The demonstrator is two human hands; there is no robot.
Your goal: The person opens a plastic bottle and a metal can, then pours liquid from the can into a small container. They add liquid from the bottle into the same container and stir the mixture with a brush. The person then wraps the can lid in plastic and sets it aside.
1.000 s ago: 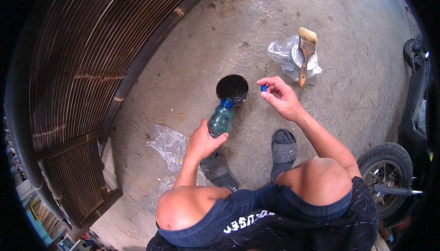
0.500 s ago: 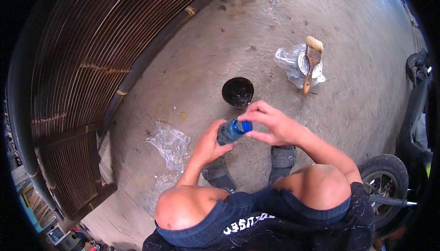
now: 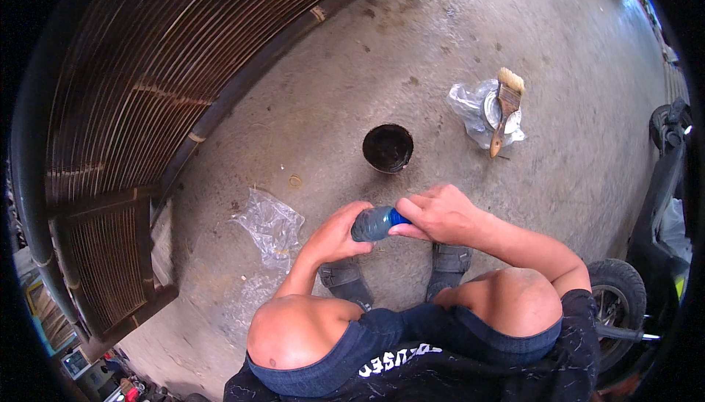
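Note:
A small clear plastic bottle (image 3: 372,225) lies tilted on its side above my feet, its blue cap (image 3: 399,216) toward the right. My left hand (image 3: 340,232) is wrapped round the bottle's base end. The thumb and fingers of my right hand (image 3: 435,215) pinch the blue cap at the bottle's neck. Just beyond my hands, a round container (image 3: 388,149) with dark, glossy stuff inside stands on the concrete floor.
A wide paintbrush (image 3: 507,108) with a wooden handle rests across a pale round lid and crumpled plastic (image 3: 467,108). Clear plastic wrap (image 3: 271,224) lies at the left. A slatted bamboo bench (image 3: 139,108) borders the far left, and a motorbike's wheel (image 3: 615,299) is at the right.
My right hand has closed on the blue cap, having been looser and more spread at the bottle's mouth before. The bottle has turned closer to level. The view has shifted slightly.

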